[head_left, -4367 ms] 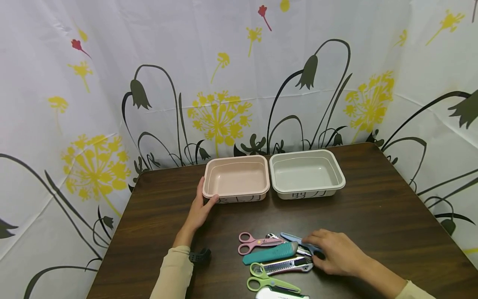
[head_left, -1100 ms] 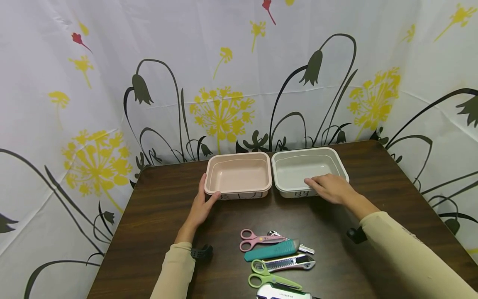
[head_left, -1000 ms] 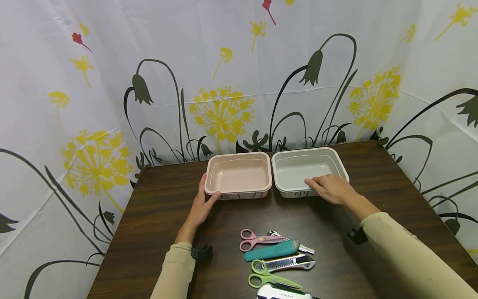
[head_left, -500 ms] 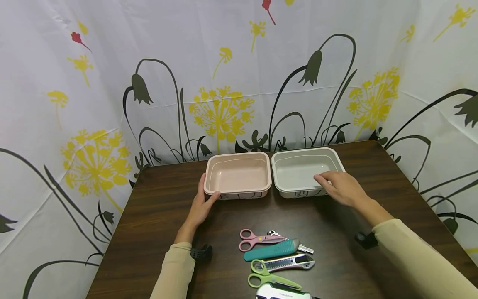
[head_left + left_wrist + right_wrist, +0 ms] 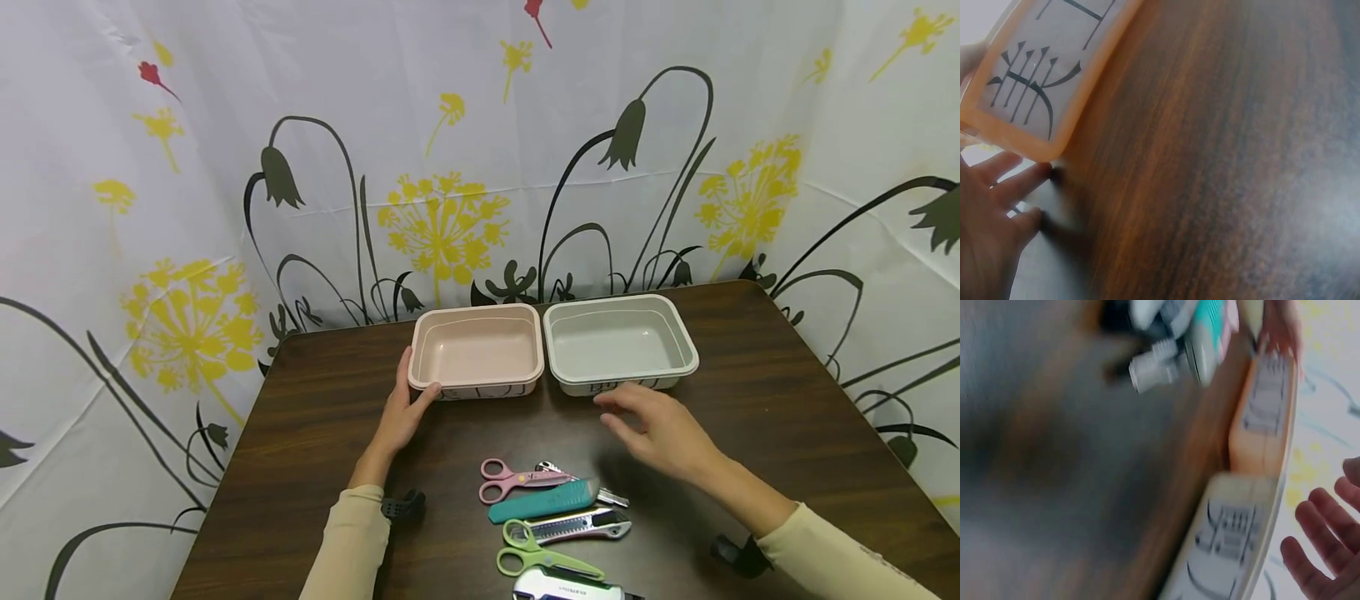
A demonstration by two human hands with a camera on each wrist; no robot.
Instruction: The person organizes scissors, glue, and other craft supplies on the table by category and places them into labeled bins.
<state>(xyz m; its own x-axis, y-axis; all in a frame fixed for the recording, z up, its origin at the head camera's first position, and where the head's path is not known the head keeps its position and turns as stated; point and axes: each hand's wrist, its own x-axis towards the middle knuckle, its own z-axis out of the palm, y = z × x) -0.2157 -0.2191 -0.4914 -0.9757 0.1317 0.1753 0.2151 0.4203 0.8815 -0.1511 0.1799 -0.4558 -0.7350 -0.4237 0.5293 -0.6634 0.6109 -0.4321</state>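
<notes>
My left hand rests at the near left corner of a pink plastic bin, thumb on the front rim and fingers along the side. In the left wrist view its straight fingers touch the bin's orange-looking edge. My right hand, holding nothing, hovers before a pale grey bin, fingers loosely bent. Below lie pink scissors, a slim silver cutter, a teal-handled cutter, a silver utility knife, green scissors and a white-handled tool, cut off by the frame.
The two bins stand side by side at the back edge of a dark wood table, with black characters on their front labels. A flower-printed curtain hangs right behind them.
Over four seconds, my right hand went from blue scissors in the pile to the grey bin, then drew back nearer. The blue scissors no longer show. My left hand stayed put.
</notes>
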